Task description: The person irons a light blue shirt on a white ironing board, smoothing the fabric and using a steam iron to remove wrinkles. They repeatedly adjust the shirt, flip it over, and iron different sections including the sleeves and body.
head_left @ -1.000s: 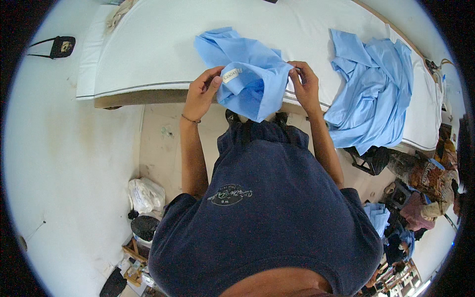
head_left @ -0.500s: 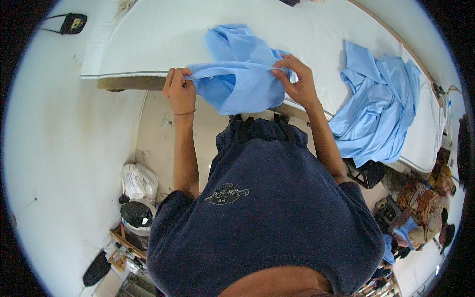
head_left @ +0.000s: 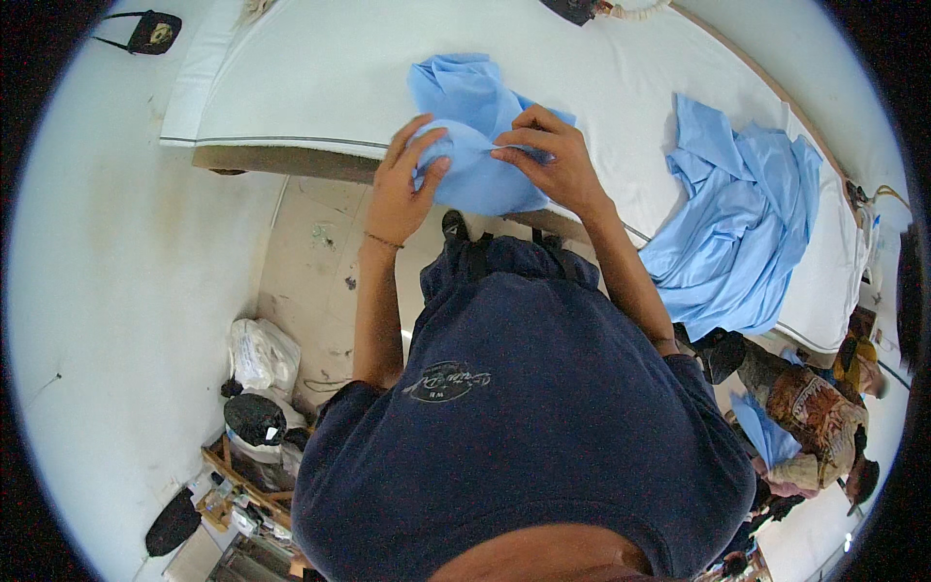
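A light blue piece of cloth is held up at the near edge of the white-covered table, its far part lying crumpled on the tabletop. My right hand pinches the cloth's edge between thumb and fingers. Against the left side of the same cloth, my left hand has its fingers curved and spread, with the thumb apart from them. Whether the fabric's underside is folded is hidden. To the right, a larger heap of light blue cloth lies on the table and hangs over its near edge.
A black object with a pale cord sits at the table's far side. On the floor at left are a white plastic bag and a black-topped bundle. What looks like a person in patterned clothing is at the lower right.
My left hand has shifted right, toward my right hand, and its fingers have spread from a pinch. My right hand has moved slightly left. The edge stretched between them is now slack.
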Demonstrator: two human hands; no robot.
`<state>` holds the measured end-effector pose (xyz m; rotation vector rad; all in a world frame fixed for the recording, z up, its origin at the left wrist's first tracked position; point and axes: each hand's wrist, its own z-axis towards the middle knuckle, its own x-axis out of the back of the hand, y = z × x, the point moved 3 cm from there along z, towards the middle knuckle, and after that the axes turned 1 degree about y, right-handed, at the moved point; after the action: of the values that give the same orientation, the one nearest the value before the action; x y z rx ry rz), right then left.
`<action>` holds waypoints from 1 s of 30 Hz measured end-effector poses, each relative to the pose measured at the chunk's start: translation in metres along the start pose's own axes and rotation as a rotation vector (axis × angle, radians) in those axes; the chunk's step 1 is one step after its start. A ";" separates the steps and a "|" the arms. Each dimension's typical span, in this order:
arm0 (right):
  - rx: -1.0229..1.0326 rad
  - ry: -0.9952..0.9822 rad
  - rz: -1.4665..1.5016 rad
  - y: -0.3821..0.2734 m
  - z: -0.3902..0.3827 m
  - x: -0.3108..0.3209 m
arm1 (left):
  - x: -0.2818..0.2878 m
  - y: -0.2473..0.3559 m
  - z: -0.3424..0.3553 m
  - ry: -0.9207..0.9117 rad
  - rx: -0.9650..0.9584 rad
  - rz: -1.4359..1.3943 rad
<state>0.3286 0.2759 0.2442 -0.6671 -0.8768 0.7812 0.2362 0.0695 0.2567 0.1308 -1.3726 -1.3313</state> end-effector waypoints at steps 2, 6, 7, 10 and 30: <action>-0.009 -0.041 0.015 -0.009 0.003 0.005 | -0.009 -0.001 0.007 0.020 -0.173 0.030; -0.043 -0.124 0.016 -0.009 0.010 0.020 | 0.006 0.005 0.015 0.032 -0.125 0.107; -0.074 -0.168 0.014 -0.009 0.009 0.024 | 0.013 0.011 0.016 0.076 -0.171 0.119; -0.150 -0.309 -0.012 -0.017 0.012 0.025 | 0.053 0.027 0.019 0.265 -0.282 0.242; 0.068 -0.649 0.026 -0.073 0.001 0.049 | 0.185 0.107 -0.085 1.077 -0.062 0.582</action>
<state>0.3705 0.2759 0.3218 -0.3599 -1.4215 1.0704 0.3004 -0.0777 0.4219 0.3208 -0.3850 -0.6091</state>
